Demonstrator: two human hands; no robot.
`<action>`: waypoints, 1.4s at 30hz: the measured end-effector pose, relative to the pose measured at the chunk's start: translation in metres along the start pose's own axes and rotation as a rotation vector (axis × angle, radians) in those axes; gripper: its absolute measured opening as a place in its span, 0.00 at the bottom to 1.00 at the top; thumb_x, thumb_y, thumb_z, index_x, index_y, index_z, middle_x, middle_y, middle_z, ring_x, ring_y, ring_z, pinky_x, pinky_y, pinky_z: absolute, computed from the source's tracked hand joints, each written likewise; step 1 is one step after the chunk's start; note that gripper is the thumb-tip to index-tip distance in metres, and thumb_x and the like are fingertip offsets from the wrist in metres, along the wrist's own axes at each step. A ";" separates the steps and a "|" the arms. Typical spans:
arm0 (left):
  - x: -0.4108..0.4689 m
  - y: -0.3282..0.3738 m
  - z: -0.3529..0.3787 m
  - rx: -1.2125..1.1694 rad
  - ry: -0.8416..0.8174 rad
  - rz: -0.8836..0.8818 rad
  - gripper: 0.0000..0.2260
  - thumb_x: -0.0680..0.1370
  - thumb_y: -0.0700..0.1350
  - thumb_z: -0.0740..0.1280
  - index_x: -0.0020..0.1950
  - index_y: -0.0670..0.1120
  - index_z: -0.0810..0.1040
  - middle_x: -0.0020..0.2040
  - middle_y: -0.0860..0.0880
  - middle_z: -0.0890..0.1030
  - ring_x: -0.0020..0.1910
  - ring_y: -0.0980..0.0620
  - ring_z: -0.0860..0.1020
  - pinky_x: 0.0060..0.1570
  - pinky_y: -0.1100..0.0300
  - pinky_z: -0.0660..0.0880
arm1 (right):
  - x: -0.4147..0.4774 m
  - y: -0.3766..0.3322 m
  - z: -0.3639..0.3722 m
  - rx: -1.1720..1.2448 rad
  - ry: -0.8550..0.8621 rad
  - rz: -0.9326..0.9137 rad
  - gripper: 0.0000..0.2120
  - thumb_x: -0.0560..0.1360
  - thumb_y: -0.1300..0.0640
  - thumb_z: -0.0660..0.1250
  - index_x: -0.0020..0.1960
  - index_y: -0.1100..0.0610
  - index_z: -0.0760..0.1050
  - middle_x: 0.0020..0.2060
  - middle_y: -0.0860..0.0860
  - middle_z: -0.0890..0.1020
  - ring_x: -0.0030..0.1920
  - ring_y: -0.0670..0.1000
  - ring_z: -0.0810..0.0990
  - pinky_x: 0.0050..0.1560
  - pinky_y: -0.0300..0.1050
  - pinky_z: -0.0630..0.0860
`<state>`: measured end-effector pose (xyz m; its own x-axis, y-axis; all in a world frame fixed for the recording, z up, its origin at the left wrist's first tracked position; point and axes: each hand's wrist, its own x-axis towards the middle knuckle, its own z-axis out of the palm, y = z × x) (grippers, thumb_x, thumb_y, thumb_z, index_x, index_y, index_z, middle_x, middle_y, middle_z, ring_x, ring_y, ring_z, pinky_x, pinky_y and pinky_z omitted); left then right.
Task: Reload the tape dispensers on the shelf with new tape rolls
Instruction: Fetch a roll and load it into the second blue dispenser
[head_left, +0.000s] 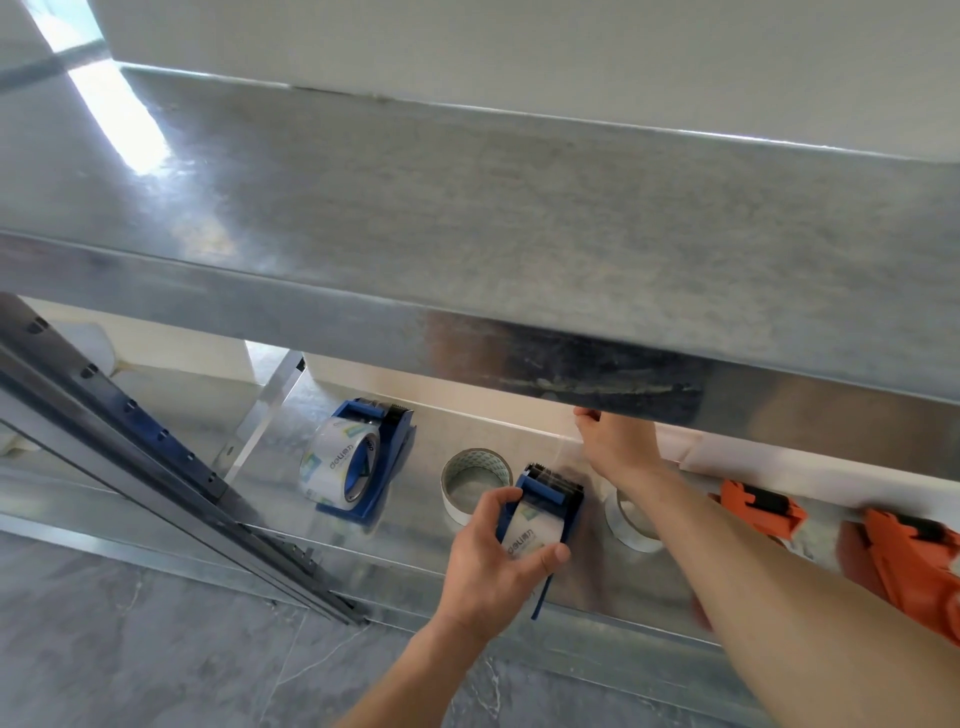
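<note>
Fingers (506, 501) of the left hand (483, 566) wrap the loaded blue dispenser (548, 496) on the shelf (415, 525), long axis 6 to 12 o'clock. The right hand (618, 447), at 1 o'clock past its cutter, has curled fingers; whether they pinch tape is unclear.

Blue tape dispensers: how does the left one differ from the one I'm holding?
The left dispenser lies untouched on the shelf; the held dispenser is in the grip of the left hand. The left one's roll shows fully; the held one's is mostly covered. Both are blue with clear tape.
</note>
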<state>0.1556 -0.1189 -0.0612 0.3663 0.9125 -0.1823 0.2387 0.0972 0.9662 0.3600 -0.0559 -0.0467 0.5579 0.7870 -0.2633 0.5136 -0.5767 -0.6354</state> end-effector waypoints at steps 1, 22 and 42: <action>0.000 0.000 -0.001 0.000 -0.001 0.002 0.29 0.65 0.53 0.79 0.63 0.53 0.72 0.52 0.52 0.83 0.47 0.58 0.82 0.45 0.66 0.78 | 0.001 0.000 0.000 0.009 -0.018 0.020 0.10 0.80 0.49 0.58 0.44 0.49 0.75 0.44 0.50 0.81 0.46 0.54 0.79 0.44 0.47 0.75; -0.014 0.032 -0.002 -0.346 0.025 0.031 0.29 0.62 0.47 0.82 0.59 0.46 0.75 0.51 0.40 0.83 0.48 0.40 0.84 0.46 0.45 0.83 | -0.003 0.006 -0.034 0.455 -0.255 0.202 0.06 0.77 0.64 0.69 0.41 0.59 0.77 0.37 0.54 0.79 0.39 0.53 0.78 0.47 0.48 0.77; -0.015 0.065 0.013 -0.362 0.203 0.066 0.24 0.64 0.45 0.79 0.56 0.48 0.74 0.44 0.52 0.84 0.43 0.48 0.84 0.39 0.55 0.82 | -0.071 0.002 -0.003 1.194 -0.424 0.386 0.19 0.82 0.56 0.55 0.60 0.64 0.80 0.56 0.66 0.83 0.57 0.66 0.82 0.63 0.64 0.75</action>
<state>0.1775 -0.1310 0.0020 0.1770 0.9776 -0.1136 -0.1244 0.1367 0.9828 0.3235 -0.1132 -0.0275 0.1804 0.7501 -0.6362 -0.6385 -0.4027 -0.6558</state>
